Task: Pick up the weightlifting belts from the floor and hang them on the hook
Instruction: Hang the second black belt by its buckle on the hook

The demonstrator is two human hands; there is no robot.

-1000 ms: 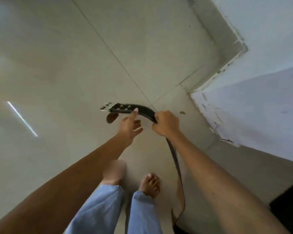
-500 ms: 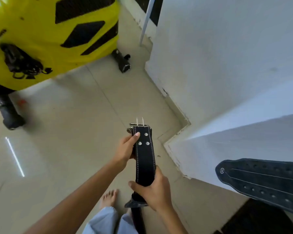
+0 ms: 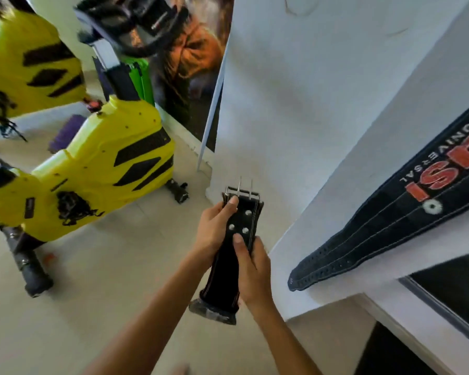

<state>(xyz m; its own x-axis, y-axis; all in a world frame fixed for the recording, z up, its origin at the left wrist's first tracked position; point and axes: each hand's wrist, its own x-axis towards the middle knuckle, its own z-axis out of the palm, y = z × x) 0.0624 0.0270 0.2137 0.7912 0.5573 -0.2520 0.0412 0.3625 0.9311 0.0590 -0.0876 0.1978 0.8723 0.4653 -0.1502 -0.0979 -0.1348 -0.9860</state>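
I hold a black leather weightlifting belt (image 3: 243,221) upright in front of me, its two-pronged metal buckle (image 3: 243,192) at the top. My left hand (image 3: 214,230) grips the belt's left edge just below the buckle. My right hand (image 3: 251,269) clasps the belt lower down, thumb on its front face. The belt's lower part folds out of sight under my right hand. A second black belt (image 3: 395,212) with red and white lettering hangs slanted on the white wall at right. The hook is hidden from view.
A white wall corner (image 3: 295,117) rises directly behind the held belt. Two yellow exercise bikes (image 3: 98,171) stand on the tiled floor (image 3: 106,280) at left. A dark poster (image 3: 192,63) covers the far wall. A dark opening (image 3: 450,288) lies at lower right.
My view has tilted up from the floor toward the wall. Both hands have raised the belt upright, and more of the hanging belt and the bikes has come into view.
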